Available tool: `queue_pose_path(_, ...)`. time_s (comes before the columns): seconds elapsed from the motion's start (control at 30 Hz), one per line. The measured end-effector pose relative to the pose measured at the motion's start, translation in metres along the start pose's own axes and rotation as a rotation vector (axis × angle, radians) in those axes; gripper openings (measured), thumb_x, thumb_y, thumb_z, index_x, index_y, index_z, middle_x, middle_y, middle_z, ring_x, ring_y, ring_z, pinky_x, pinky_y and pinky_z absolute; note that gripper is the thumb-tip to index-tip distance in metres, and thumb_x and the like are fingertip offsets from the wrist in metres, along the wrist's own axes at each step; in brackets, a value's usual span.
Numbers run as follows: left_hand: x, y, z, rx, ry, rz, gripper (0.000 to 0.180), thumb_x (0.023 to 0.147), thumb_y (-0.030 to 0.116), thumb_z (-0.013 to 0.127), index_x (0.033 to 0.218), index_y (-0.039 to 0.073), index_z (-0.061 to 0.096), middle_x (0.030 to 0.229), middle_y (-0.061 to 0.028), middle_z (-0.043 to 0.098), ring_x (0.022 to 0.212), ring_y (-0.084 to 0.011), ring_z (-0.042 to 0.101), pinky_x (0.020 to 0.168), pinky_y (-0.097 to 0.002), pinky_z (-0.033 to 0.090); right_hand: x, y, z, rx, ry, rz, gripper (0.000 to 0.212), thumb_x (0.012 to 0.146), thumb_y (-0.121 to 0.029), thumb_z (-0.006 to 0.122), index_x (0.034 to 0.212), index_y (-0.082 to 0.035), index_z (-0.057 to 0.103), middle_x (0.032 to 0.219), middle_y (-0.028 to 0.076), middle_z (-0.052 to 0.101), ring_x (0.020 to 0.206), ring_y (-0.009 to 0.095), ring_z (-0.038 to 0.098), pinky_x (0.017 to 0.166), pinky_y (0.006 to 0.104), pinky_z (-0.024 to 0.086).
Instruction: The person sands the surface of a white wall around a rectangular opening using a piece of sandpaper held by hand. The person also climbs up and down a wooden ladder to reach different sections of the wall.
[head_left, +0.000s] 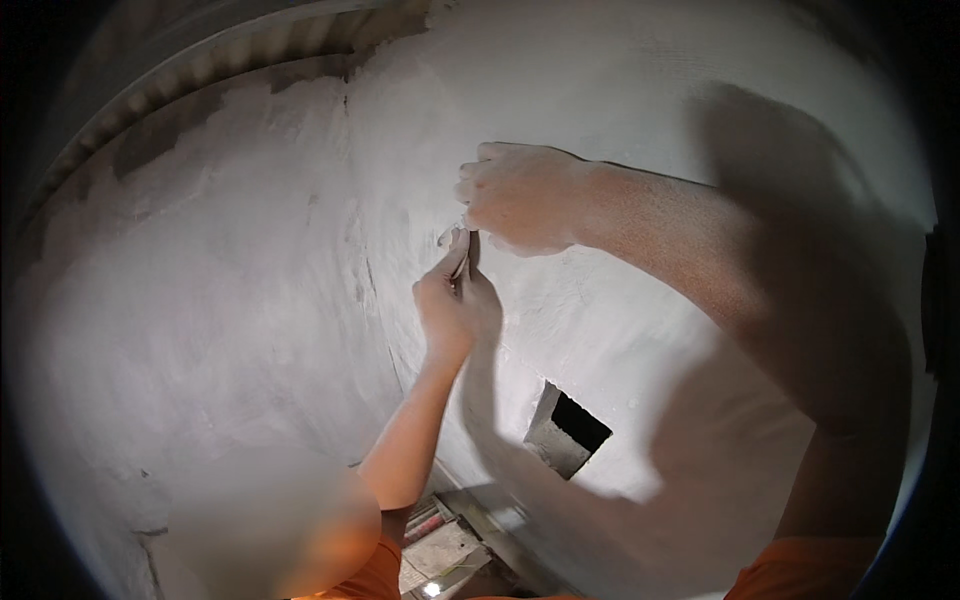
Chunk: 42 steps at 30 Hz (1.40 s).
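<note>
Pale plastered wall (640, 300) fills the space before me, and both my hands are up against it near the inner corner. My left hand (456, 312) is closed, thumb and fingers pinching something thin whose kind I cannot make out. A small pale lump or tip (446, 238) shows beside its fingertips. Just above and to the right, my right hand (522, 198) is closed with bent fingers, its back toward me. Whatever it may hold is hidden. The fingers of the two hands almost meet. Pale dust coats my right hand and forearm.
Another plastered wall (200, 300) meets this one at a cracked corner on the left. Below my hands is a rectangular hole (556, 452). A ribbed strip (270, 42) runs along the top left. Boards (440, 552) lie low down, near a bright light (432, 589).
</note>
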<state>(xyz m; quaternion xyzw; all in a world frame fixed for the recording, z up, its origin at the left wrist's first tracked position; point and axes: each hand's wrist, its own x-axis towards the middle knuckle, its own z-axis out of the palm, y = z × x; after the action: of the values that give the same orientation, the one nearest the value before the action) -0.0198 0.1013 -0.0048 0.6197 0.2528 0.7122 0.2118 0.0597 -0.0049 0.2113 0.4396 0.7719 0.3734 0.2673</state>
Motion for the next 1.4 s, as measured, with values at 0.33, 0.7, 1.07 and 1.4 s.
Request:
queue_pose_path(0.33, 0.001, -0.007, 0.010, 0.257, -0.105, -0.125, 0.044, 0.096, 0.000, 0.054, 0.135, 0.003, 0.072, 0.110, -0.0334, 0.072, 0.108, -0.0462, 0.072, 0.091, -0.0455, 0.058, -0.004, 0.006, 0.008, -0.063, -0.054, -0.012, 0.016, 0.101, -0.023, 0.067, 0.101, -0.012, 0.079, 0.108, 0.003, 0.068, 0.114, 0.017, 0.062, 0.106, 0.0385, 0.046)
queue_pose_path(0.7, 0.023, 0.002, 0.002, 0.288, -0.108, -0.292, 0.046, 0.092, -0.007, 0.053, 0.134, -0.003, 0.072, 0.110, -0.0306, 0.076, 0.091, -0.0333, 0.079, 0.081, -0.0339, 0.056, -0.004, 0.006, 0.000, 0.065, 0.043, 0.008, 0.017, 0.094, -0.023, 0.074, 0.104, -0.010, 0.079, 0.113, 0.006, 0.069, 0.118, 0.023, 0.062, 0.110, 0.0398, 0.046)
queue_pose_path(1.07, 0.026, -0.065, -0.028, 0.335, -0.144, -0.147, 0.047, 0.092, 0.000, 0.055, 0.136, 0.004, 0.071, 0.090, -0.0319, 0.071, 0.078, -0.0446, 0.073, 0.074, -0.0476, 0.055, 0.007, 0.002, -0.005, 0.004, 0.063, 0.000, 0.014, 0.096, -0.025, 0.073, 0.097, -0.012, 0.079, 0.102, 0.001, 0.066, 0.111, 0.018, 0.061, 0.105, 0.0373, 0.047)
queue_pose_path(1.4, -0.072, 0.038, -0.015, 0.137, -0.241, 0.137, 0.067, 0.085, -0.013, 0.053, 0.147, 0.009, 0.064, 0.141, -0.0276, 0.063, 0.120, -0.0409, 0.069, 0.094, -0.0432, 0.058, 0.006, -0.032, -0.003, -0.030, -0.036, 0.186, 0.018, 0.101, -0.027, 0.068, 0.108, -0.014, 0.079, 0.111, 0.002, 0.074, 0.114, 0.017, 0.064, 0.105, 0.0371, 0.047)
